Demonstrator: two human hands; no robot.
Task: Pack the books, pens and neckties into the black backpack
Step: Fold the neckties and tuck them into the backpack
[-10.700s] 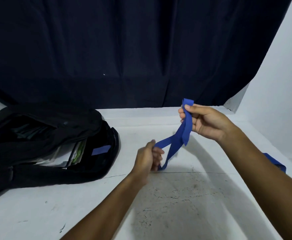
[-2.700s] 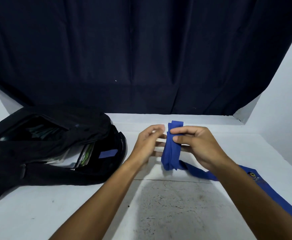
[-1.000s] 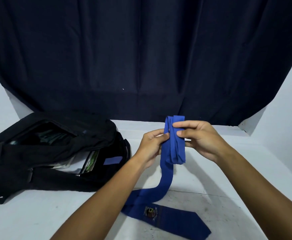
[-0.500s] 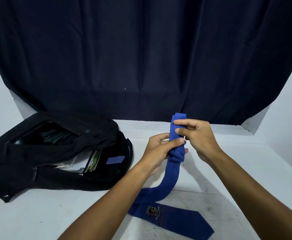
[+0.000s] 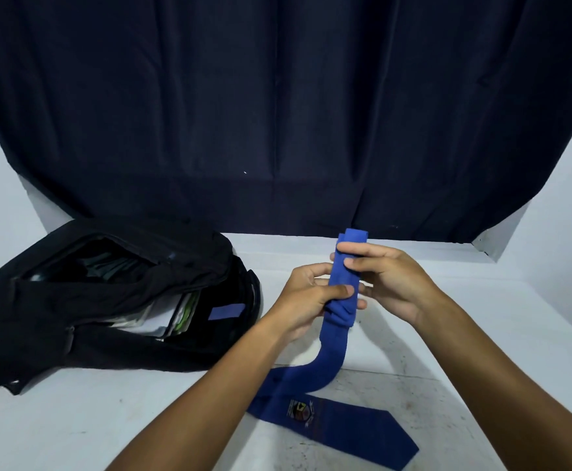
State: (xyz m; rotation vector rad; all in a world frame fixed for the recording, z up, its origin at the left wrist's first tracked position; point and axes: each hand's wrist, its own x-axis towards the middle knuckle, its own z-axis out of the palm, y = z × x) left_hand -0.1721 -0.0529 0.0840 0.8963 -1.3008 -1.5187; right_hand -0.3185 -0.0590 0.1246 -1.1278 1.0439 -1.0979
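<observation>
A blue necktie (image 5: 343, 287) is partly folded into a thick upright bundle above the white table. My right hand (image 5: 384, 278) pinches the top of the bundle. Lower down, my left hand (image 5: 306, 299) grips its bottom fold. The tie's wide end, with a small crest, trails down and lies flat on the table toward the front right. The black backpack (image 5: 107, 300) lies open on its side at the left. Books and papers (image 5: 167, 316) show inside its mouth, with a small blue patch beside them.
The white table (image 5: 73, 419) runs from the backpack to the front edge and has a scuffed grey area near the front right. A dark curtain (image 5: 277, 113) hangs behind the table. White walls close in on both sides.
The folded bundle has grown thicker as more of the tie was wrapped up. My left hand has slid down to the bundle's lower fold. The loose tail on the table is shorter than before.
</observation>
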